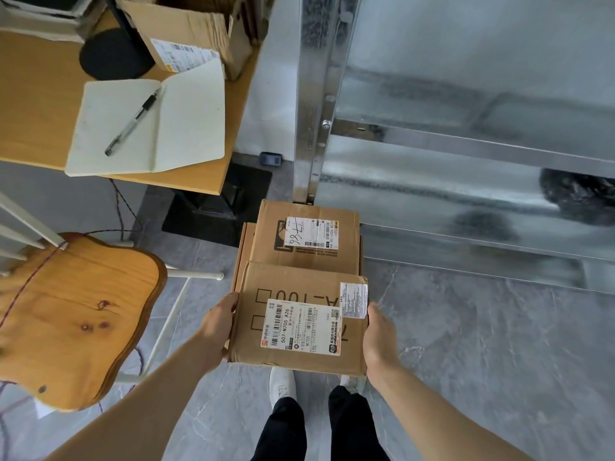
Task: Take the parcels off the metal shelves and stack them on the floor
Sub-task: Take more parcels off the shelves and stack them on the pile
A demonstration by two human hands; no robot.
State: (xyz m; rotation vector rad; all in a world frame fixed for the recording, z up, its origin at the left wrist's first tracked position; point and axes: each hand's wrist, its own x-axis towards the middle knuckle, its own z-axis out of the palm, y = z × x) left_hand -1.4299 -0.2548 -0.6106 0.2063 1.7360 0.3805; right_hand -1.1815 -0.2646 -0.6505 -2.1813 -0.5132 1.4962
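Both hands, left hand (218,324) and right hand (379,337), grip the sides of a cardboard parcel (299,331) above the stacked parcels (306,241) on the floor (482,344).

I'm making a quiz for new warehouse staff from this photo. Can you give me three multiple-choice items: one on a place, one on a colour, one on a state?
1. Where does the pen lie?
A) on the open notebook
B) on the chair
C) on the floor

2. What colour are the shoes?
A) black
B) white
C) red

3. How is the nearest parcel handled?
A) it lies on a shelf
B) it stands open on the desk
C) the left hand and right hand grip its sides

Answers:
1 A: the pen lies across the notebook's left page.
2 B: white toes show below the parcel.
3 C: a hand clasps each side of the closed parcel.
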